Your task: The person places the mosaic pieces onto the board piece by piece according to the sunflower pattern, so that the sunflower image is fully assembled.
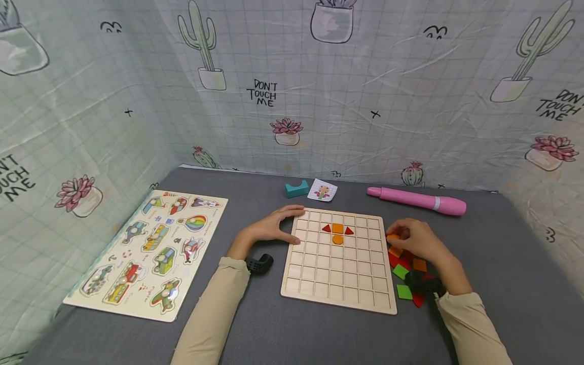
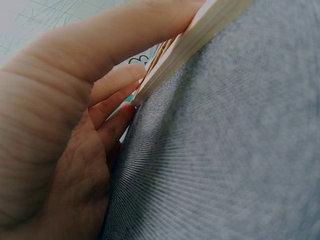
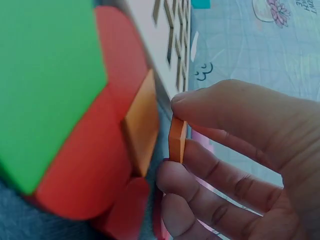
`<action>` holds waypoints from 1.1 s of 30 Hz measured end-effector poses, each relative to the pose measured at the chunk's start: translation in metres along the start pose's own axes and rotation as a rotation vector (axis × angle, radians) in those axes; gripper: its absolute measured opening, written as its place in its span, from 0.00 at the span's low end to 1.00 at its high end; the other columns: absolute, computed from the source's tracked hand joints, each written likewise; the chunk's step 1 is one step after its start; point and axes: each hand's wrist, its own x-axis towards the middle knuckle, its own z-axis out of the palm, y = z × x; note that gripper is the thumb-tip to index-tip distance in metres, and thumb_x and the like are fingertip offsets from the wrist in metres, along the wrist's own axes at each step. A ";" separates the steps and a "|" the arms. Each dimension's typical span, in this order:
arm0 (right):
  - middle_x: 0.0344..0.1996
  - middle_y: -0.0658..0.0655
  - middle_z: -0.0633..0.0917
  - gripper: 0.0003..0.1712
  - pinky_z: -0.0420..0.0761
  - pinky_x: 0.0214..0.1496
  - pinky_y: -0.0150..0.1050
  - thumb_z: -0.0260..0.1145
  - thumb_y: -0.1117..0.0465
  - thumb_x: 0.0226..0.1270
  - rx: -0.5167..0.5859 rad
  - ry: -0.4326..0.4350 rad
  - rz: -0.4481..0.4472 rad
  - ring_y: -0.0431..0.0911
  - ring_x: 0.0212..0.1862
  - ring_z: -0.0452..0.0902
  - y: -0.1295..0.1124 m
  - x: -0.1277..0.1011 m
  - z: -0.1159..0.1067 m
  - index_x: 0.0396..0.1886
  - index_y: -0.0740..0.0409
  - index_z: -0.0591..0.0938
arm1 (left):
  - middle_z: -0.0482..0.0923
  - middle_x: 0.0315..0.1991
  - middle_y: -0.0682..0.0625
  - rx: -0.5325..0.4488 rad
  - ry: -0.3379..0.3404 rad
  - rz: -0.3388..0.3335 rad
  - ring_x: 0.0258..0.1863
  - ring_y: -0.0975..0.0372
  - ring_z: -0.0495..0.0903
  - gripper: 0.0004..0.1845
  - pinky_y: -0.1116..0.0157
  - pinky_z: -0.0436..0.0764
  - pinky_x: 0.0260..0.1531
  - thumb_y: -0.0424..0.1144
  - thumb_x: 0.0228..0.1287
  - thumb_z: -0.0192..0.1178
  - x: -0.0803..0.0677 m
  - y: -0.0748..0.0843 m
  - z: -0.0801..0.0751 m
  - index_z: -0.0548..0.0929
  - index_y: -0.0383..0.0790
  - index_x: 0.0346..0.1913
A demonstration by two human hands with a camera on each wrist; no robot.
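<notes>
A square wooden grid board (image 1: 328,284) lies in front of me. Near its top sit an orange square (image 1: 337,228), an orange round tile (image 1: 337,239) and two red triangles (image 1: 349,231). My left hand (image 1: 269,227) rests at the board's upper left edge, thumb and fingers spread along it. In the right wrist view, my right hand (image 3: 240,160) pinches an orange tile (image 3: 177,140) between thumb and fingers, just off the board's right edge. Below that hand is a loose pile with green tiles (image 1: 404,292), red tiles (image 1: 417,300) and orange tiles (image 1: 420,265), partly hidden by the wrist.
Behind the board lie a teal block (image 1: 297,189) and a small picture card (image 1: 322,190). A pink stick-shaped object (image 1: 417,200) lies at the back right. On the left is a vehicle puzzle board (image 1: 146,253). A printed cloth (image 1: 292,91) hangs behind the table.
</notes>
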 end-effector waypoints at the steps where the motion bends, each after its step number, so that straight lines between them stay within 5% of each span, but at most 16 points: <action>1: 0.35 0.57 0.83 0.07 0.75 0.33 0.37 0.70 0.66 0.61 -0.002 -0.003 -0.001 0.44 0.32 0.73 -0.001 0.000 0.000 0.38 0.64 0.84 | 0.52 0.77 0.50 0.002 -0.001 0.000 0.77 0.54 0.47 0.43 0.48 0.50 0.72 0.41 0.55 0.73 0.000 0.000 0.000 0.65 0.41 0.73; 13: 0.29 0.54 0.77 0.10 0.67 0.26 0.34 0.72 0.65 0.59 0.048 -0.044 -0.036 0.43 0.26 0.66 -0.025 0.005 0.006 0.40 0.63 0.84 | 0.52 0.77 0.50 0.004 0.000 0.002 0.77 0.54 0.47 0.43 0.48 0.50 0.72 0.42 0.55 0.72 -0.001 0.002 -0.001 0.64 0.42 0.73; 22: 0.35 0.55 0.82 0.08 0.75 0.31 0.33 0.72 0.67 0.59 0.064 -0.089 -0.150 0.41 0.29 0.74 -0.037 0.011 0.018 0.38 0.63 0.84 | 0.52 0.77 0.50 0.010 -0.002 0.000 0.77 0.54 0.47 0.43 0.47 0.50 0.72 0.41 0.55 0.72 -0.001 0.001 0.000 0.64 0.43 0.74; 33: 0.34 0.54 0.82 0.07 0.76 0.32 0.32 0.71 0.71 0.58 0.101 -0.141 -0.228 0.39 0.30 0.72 -0.045 0.015 0.029 0.37 0.62 0.84 | 0.52 0.77 0.50 0.000 -0.003 0.000 0.77 0.53 0.46 0.43 0.46 0.49 0.72 0.41 0.56 0.72 -0.001 0.001 -0.001 0.64 0.42 0.74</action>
